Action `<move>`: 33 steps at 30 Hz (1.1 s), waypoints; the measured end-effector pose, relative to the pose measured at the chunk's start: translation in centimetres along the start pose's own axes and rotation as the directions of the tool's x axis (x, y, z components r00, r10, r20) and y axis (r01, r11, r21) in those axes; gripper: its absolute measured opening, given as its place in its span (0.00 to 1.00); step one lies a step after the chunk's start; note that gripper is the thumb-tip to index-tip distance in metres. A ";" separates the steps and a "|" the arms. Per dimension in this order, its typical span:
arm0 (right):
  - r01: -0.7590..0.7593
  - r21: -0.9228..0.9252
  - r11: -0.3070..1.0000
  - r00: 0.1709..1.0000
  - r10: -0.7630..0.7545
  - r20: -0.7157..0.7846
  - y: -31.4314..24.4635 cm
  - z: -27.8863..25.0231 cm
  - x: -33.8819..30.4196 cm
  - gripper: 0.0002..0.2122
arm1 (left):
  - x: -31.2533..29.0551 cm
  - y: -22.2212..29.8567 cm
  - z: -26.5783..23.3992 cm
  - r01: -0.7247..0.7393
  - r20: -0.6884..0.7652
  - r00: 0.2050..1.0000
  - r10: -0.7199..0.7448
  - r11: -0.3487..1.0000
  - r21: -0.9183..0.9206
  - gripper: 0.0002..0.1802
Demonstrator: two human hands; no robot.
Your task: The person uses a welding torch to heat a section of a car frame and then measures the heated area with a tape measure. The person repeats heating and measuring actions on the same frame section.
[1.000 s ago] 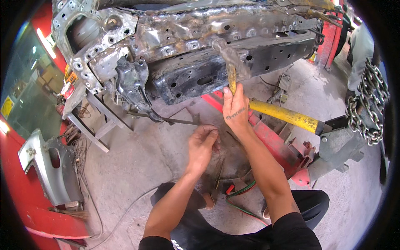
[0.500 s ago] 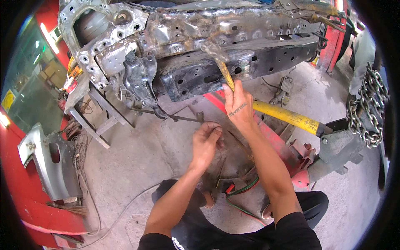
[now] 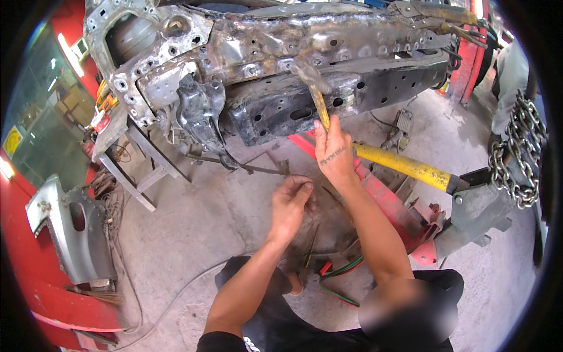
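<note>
My right hand (image 3: 334, 149) grips the worn yellow handle of a hammer (image 3: 320, 108). The hammer's head is smeared by motion, in front of the lower edge of the bare, dented metal car-body panel (image 3: 275, 44). Below that panel runs a black beam with holes (image 3: 302, 102). Lower and to the left, my left hand (image 3: 292, 199) is closed, thumb against curled fingers; what it holds, if anything, is hidden. A thin dark bar (image 3: 258, 168) runs from below the black bracket (image 3: 199, 111) toward this hand; whether they touch, I cannot tell.
A yellow cylinder (image 3: 404, 164) lies along a red frame (image 3: 381, 193) at right, near a hanging chain (image 3: 516, 152). Metal stands (image 3: 141, 158) and a silver fender (image 3: 79, 234) are at left. Red and green hoses (image 3: 334, 284) lie on the floor between my legs.
The hammer and my right hand have shifted slightly, the hammer's head a little right and down. My left hand stays nearly in place. The view has moved slightly.
</note>
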State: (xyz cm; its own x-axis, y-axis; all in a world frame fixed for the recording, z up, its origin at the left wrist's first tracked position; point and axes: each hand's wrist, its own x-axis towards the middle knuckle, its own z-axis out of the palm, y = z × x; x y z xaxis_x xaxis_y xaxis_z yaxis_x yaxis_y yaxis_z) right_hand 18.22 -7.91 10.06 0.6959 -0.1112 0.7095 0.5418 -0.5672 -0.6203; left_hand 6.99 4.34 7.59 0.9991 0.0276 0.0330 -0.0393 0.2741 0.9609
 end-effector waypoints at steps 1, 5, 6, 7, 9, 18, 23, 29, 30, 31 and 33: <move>0.014 0.032 0.999 1.000 -0.013 -0.012 -0.4 -0.3 0.1 0.12 | 0.0 0.1 0.0 -0.002 -0.010 1.000 0.002 1.000 -0.001 0.06; 0.001 0.092 0.996 0.996 0.007 -0.086 -0.8 -0.6 0.2 0.12 | -0.1 0.1 0.2 0.009 -0.011 1.000 -0.009 1.000 0.006 0.06; -0.019 0.092 0.996 0.993 0.029 -0.110 -0.6 -0.7 0.3 0.12 | -0.1 0.1 0.4 0.015 -0.001 1.000 -0.015 1.000 0.011 0.06; -0.013 0.066 0.998 0.997 0.018 -0.075 -0.4 -0.8 0.5 0.12 | -0.1 0.0 0.4 0.015 -0.002 1.000 -0.015 1.000 0.015 0.06; 0.000 0.014 1.000 1.000 0.000 -0.005 -0.1 -1.1 0.8 0.12 | 0.0 -0.2 0.4 0.014 -0.003 1.000 -0.014 1.000 0.022 0.06; -0.057 0.065 0.996 0.996 0.061 -0.065 -0.2 -0.8 0.5 0.15 | 0.0 -0.4 1.3 0.035 0.012 0.999 -0.035 0.999 0.031 0.06; -0.011 0.228 0.974 0.992 0.038 -0.117 -1.1 -2.1 0.5 0.15 | 0.1 -0.4 0.8 0.016 0.011 1.000 -0.017 0.998 0.056 0.06; -0.043 0.229 0.972 0.988 0.075 -0.132 0.9 -0.2 0.4 0.14 | 0.2 -0.6 1.1 0.030 0.037 0.999 -0.032 0.999 0.034 0.06; -0.076 0.232 0.970 0.988 0.104 -0.112 1.4 -0.4 0.1 0.14 | 0.2 -0.8 1.1 0.032 0.043 0.999 -0.033 0.999 0.026 0.06; -0.100 0.238 0.966 0.989 0.124 -0.086 0.7 -1.0 0.2 0.14 | 0.3 -0.9 1.0 0.021 0.036 0.999 -0.022 0.999 0.040 0.06; -0.084 0.267 0.960 0.987 0.118 -0.113 0.2 -1.4 -0.1 0.14 | 0.3 -1.1 0.4 -0.001 0.024 1.000 -0.001 0.998 0.068 0.06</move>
State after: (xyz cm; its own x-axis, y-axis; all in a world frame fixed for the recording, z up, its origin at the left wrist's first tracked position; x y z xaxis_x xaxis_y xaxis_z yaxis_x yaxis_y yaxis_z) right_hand 17.64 -9.14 10.29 0.6970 -0.2686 0.6649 0.5877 -0.3174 -0.7443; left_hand 7.33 3.63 6.70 0.9992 0.0042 0.0389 -0.0389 0.2079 0.9774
